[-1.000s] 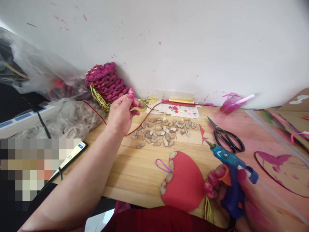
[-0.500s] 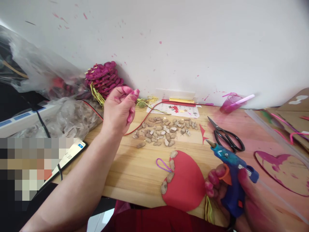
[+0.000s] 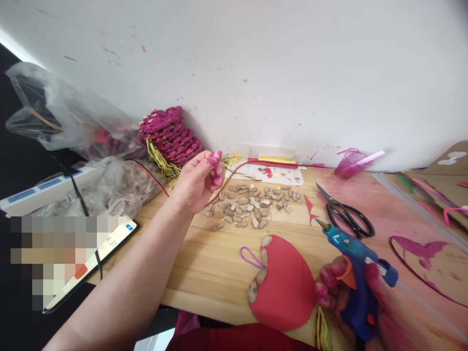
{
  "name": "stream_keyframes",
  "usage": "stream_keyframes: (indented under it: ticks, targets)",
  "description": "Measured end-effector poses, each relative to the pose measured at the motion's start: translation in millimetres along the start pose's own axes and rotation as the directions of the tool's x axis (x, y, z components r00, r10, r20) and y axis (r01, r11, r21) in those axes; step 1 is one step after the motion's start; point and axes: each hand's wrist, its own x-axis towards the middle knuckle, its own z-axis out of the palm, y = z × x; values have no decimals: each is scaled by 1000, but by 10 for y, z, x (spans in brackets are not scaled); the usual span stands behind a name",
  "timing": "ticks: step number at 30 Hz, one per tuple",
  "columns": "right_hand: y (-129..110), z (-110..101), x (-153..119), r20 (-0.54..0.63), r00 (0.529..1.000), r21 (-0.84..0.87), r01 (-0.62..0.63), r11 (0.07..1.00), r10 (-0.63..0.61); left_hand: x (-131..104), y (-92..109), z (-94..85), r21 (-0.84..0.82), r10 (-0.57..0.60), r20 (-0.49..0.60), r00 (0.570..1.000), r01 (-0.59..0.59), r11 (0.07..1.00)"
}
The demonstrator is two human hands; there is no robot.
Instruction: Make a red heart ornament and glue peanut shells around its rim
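Note:
My left hand [image 3: 201, 180], stained pink at the fingertips, is raised left of the scattered peanuts [image 3: 256, 204]. Its thumb and fingers are pinched together; what they hold, if anything, cannot be made out. My right hand [image 3: 340, 287] is wrapped round a blue glue gun [image 3: 360, 282] with an orange trigger, its nozzle pointing up and left. Between the hands, near the table's front edge, lies a red heart [image 3: 285, 282] with several peanuts along its notched left edge. A purple loop [image 3: 250, 257] sticks out from the notch, and yellow-green strings [image 3: 321, 329] hang at its right side.
Black scissors [image 3: 345, 210] lie behind the glue gun. A pink-stained cup [image 3: 349, 165] stands by the wall. At left are a magenta peanut bundle [image 3: 171, 134], plastic bags [image 3: 120, 187], a power strip [image 3: 47, 187] and a phone [image 3: 109, 243]. A stained cardboard heart [image 3: 431, 258] lies right.
My left hand has moved slightly right and down in the view, still pinched. The whole scene has shifted a little down and right. My right hand keeps hold of the glue gun.

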Motion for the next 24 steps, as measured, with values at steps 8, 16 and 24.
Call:
stream_keyframes:
  ticks: [8, 16, 24]
  targets:
    - [7, -21, 20, -41, 999, -52, 11, 999, -13, -50, 15, 29, -102, -77, 142, 987, 92, 991]
    - [10, 119, 7, -10, 998, 4, 65, 998, -65, -92, -5, 55, -197, -148, 283, 948, 208, 958]
    - [32, 33, 1, 1, 998, -13, 58, 998, -58, -140, -29, 63, -162, -123, 378, 918, 197, 967]
